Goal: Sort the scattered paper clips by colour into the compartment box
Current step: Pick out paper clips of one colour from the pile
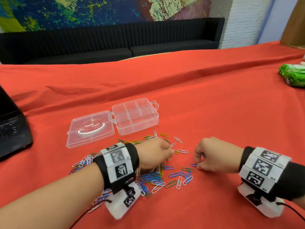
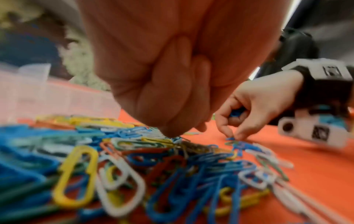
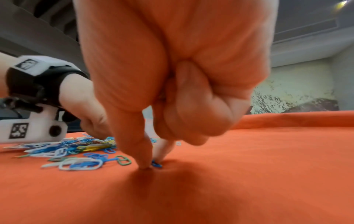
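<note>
A clear compartment box (image 1: pixel 149 120) stands open with its lid (image 1: pixel 74 124) flat to the left. Its compartments look bare. In front of it lies a pile of coloured paper clips (image 1: pixel 153 177) (image 2: pixel 134 159) (image 3: pixel 76 149). My left hand (image 1: pixel 170 155) (image 2: pixel 184 131) has curled fingers, tips down on the pile beside a yellow clip (image 1: pixel 176 152). Blur hides whether it pinches one. My right hand (image 1: pixel 197 164) (image 3: pixel 151 166) pinches a blue clip (image 1: pixel 194 164) (image 3: pixel 157 164) on the cloth, right of the pile. More blue shows inside its curled fingers (image 2: pixel 236 113).
A red cloth (image 1: pixel 214 113) covers the table. A black laptop (image 1: pixel 13 129) sits at the left edge and a green packet (image 1: pixel 293 76) at the far right. A black sofa (image 1: pixel 115 42) stands behind the table.
</note>
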The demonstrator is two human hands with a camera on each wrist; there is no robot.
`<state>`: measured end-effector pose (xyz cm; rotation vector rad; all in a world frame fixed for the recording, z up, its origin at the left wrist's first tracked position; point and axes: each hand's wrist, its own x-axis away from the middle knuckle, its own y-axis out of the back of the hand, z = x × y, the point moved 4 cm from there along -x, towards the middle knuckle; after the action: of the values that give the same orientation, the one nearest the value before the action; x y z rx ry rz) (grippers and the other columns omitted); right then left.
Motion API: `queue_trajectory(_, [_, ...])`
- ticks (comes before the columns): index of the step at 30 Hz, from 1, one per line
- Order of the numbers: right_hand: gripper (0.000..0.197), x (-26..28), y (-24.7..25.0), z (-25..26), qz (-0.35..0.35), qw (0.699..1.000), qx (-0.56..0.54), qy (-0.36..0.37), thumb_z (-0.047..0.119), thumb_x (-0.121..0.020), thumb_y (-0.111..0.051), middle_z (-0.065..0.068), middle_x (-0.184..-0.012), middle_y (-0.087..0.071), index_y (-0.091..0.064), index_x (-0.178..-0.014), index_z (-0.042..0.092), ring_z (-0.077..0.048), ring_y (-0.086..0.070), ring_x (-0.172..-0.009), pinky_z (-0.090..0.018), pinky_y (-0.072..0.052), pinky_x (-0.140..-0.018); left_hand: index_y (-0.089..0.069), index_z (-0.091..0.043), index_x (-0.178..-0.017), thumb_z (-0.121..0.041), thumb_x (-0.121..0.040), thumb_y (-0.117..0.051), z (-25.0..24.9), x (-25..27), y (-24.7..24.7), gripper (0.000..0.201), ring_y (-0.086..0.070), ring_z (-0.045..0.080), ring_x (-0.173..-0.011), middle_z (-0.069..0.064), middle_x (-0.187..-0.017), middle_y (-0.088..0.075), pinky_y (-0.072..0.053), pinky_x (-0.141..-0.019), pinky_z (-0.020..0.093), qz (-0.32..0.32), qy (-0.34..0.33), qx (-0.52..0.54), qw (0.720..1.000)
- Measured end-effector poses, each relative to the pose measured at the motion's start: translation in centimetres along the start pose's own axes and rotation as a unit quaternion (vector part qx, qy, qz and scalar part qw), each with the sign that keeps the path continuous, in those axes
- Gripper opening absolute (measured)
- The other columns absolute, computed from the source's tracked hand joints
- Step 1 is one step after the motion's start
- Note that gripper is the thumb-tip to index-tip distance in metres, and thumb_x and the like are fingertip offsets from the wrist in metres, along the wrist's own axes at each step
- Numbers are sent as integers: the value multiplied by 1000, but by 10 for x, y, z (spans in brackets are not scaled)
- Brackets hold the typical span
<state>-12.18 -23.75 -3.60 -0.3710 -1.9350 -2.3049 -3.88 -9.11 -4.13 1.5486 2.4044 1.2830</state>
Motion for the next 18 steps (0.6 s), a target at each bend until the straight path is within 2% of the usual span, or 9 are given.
queue_trajectory(2, [14, 0, -3, 1, 9, 1000, 11, -7, 23, -80, -58, 8, -64, -53, -56, -66, 25, -11, -51, -65, -15, -36, -52, -57, -10, -100, -24, -99, -44, -5, 0, -2, 20, -55, 16, -76, 7, -91, -66, -41, -66, 22, -2, -39, -187, 981])
queue_trajectory(5, [25, 2, -7, -5, 30, 999, -30, -34, 23, -81, -55, 7, -56, -48, -48, -57, 19, -10, -44, -52, -22, -38, -53, -47, -10, -115, -22, -97, -49, -6, 4, -14, 21, -55, 25, -93, 9, -106, -62, -32, -68, 26, 34, -43, -280, 958])
queue_trajectory(7, [30, 7, -8, -9, 71, 974, -199, -82, 22, -84, -54, 5, -50, -37, -43, -57, 17, -9, -31, -40, -21, -29, -40, -44, -8, -117, -22, -96, -51, -6, 4, -20, 26, -57, 29, -101, 8, -111, -63, -36, -71, 28, 38, -45, -340, 939])
queue_trajectory(8, [24, 10, -10, -11, 97, 928, -343, -104, 19, -81, -51, 4, -51, -31, -40, -59, 18, -9, -25, -38, -18, -22, -36, -46, -7, -117, -24, -97, -51, -7, 3, -21, 26, -57, 31, -103, 11, -111, -63, -38, -73, 31, 38, -43, -377, 924])
queue_trajectory(10, [5, 13, -9, -13, 139, 766, -611, -142, 14, -66, -40, 0, -57, -28, -41, -63, 17, -9, -18, -40, -10, -13, -37, -54, -4, -115, -26, -98, -48, -10, 0, -24, 28, -59, 33, -102, 15, -110, -63, -39, -70, 33, 52, -45, -447, 892])
queue_trajectory(11, [8, 14, -7, -13, 145, 706, -678, -144, 13, -64, -35, -3, -59, -31, -43, -64, 15, -10, -19, -41, -9, -13, -38, -57, -2, -114, -24, -98, -48, -12, -1, -25, 28, -59, 34, -100, 16, -108, -64, -39, -69, 33, 60, -50, -470, 879])
queue_trajectory(13, [16, 15, -4, -12, 154, 650, -731, -136, 14, -69, -32, -7, -63, -39, -47, -65, 12, -12, -23, -40, -10, -15, -37, -59, -1, -111, -20, -98, -45, -15, -2, -28, 27, -60, 34, -96, 17, -106, -64, -39, -68, 33, 68, -63, -501, 860])
queue_trajectory(15, [17, 18, -4, -5, 169, 682, -700, -130, 20, -78, -36, -6, -64, -43, -47, -67, 14, -11, -24, -40, -12, -14, -36, -60, 0, -108, -20, -98, -41, -15, -2, -24, 29, -59, 34, -93, 18, -104, -64, -38, -69, 31, 70, -70, -488, 867])
queue_trajectory(18, [30, 17, -9, 2, 118, 849, -507, -85, 29, -96, -41, 2, -61, -39, -44, -67, 20, -9, -23, -44, -18, -16, -37, -56, -3, -94, -20, -100, -38, -10, -2, -5, 26, -51, 25, -62, 15, -79, -58, -36, -53, 29, 86, -68, -234, 966])
